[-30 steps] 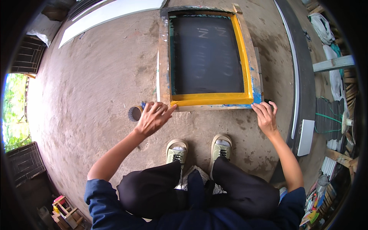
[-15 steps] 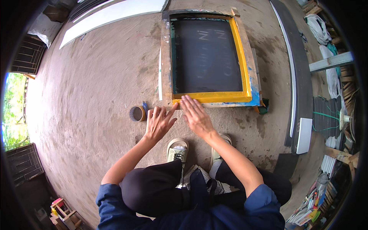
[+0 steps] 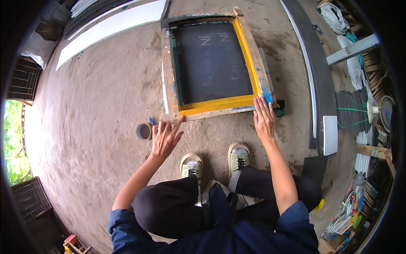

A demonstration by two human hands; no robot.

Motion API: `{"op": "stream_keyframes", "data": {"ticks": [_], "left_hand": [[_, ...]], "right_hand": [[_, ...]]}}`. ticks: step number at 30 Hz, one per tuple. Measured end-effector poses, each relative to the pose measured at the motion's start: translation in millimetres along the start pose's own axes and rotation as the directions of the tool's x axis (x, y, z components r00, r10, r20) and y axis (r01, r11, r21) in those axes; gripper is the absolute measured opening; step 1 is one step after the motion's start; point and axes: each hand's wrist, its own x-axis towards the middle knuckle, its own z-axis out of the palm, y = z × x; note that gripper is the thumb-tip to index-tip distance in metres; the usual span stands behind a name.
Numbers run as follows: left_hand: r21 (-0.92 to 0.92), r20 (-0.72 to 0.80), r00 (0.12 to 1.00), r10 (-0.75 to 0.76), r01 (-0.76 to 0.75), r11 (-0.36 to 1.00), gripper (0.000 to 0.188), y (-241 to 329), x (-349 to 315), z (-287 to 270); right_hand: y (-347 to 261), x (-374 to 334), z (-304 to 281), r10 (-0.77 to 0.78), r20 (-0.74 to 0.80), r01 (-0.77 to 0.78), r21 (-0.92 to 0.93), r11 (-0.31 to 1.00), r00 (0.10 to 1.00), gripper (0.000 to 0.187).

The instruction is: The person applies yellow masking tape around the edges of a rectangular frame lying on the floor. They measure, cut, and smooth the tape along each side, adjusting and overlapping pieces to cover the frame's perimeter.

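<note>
In front of my feet lies a wooden-framed printing screen (image 3: 211, 63) with a dark mesh and faint lettering. Yellow tape (image 3: 220, 103) covers the inner edge along its near and right sides. My left hand (image 3: 165, 136) touches the near left corner with its extended index finger, the other fingers loosely bent. At the near right corner, my right hand (image 3: 264, 118) lies with straight fingers on the end of the tape strip. Close to my left hand, a roll of tape (image 3: 144, 131) rests on the floor beside a small blue object (image 3: 152, 121).
A long white board (image 3: 112, 31) lies at the far left. Dark strips with a white edge (image 3: 311, 84) run along the right, near a small white panel (image 3: 330, 135). Stacked materials crowd the right rim. My shoes (image 3: 239, 157) stand just before the frame.
My right hand has slid rightward along the near tape strip, from near the left corner to the right corner. My left index finger stays at the left corner. The whole view has shifted slightly.
</note>
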Motion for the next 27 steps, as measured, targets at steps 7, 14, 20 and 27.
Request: {"op": "stream_keyframes", "data": {"ticks": [7, 14, 20, 27], "left_hand": [[-0.093, -0.004, 1.0, -0.012, 0.012, 0.996, 0.06, -5.2, 3.7, -6.5], [-0.368, 0.168, 0.984, 0.057, 0.009, 0.93, 0.034, -44.8, 67.2, 5.6], [-0.35, 0.12, 0.983, 0.141, -0.091, 0.932, 0.018, -59.6, 82.7, 0.1], [-0.446, 0.249, 0.956, 0.154, -0.028, 0.894, 0.016, -65.3, 95.3, -3.1]], "right_hand": [[-6.7, -1.7, -4.6, 0.164, -0.036, -0.168, -0.161, 0.972, 0.986, 0.043], [13.8, 31.8, -2.1, 0.239, 0.003, -0.234, 0.206, 0.95, 0.971, 0.018], [16.2, 27.0, 12.3, 0.199, -0.035, -0.189, 0.192, 0.963, 0.979, 0.012], [11.3, 25.6, 17.0, 0.167, -0.069, -0.156, 0.132, 0.979, 0.984, 0.015]]}}
